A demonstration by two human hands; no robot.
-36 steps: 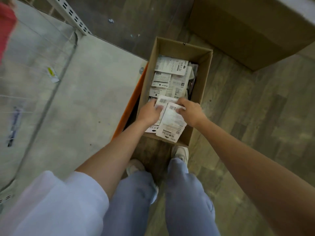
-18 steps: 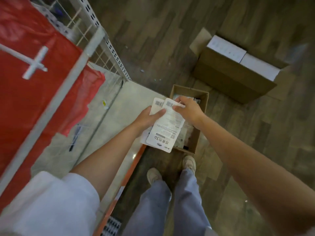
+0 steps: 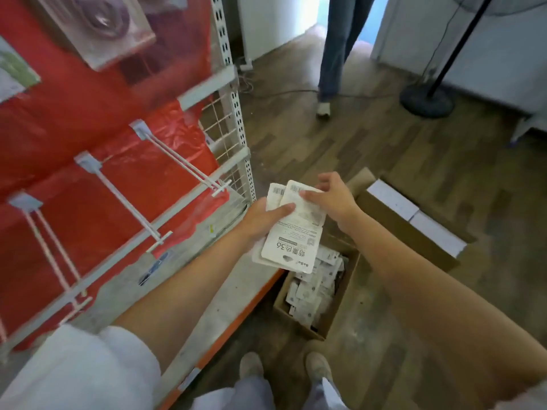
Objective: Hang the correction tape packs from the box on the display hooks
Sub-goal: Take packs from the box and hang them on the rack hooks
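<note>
**Around the shop floor**

A second person's legs (image 3: 336, 48) in jeans stand on the dark wood-plank floor (image 3: 296, 143) near a doorway, one pale shoe showing. To the right stands a fan stand (image 3: 427, 99) — round black base, slanted pole. A larger cardboard carton (image 3: 414, 229) lies open, white boxes inside. Red plastic sheeting (image 3: 74, 119) covers the rack's back — a clear packet hangs at top left.

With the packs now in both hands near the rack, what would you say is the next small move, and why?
Probably carry the top correction tape pack left to the nearest display hook and thread its upper end on. The left hand holds the small stack from below, the right hand pinches the top edge, and the hooks in view look bare. More packs wait in the box.
</note>
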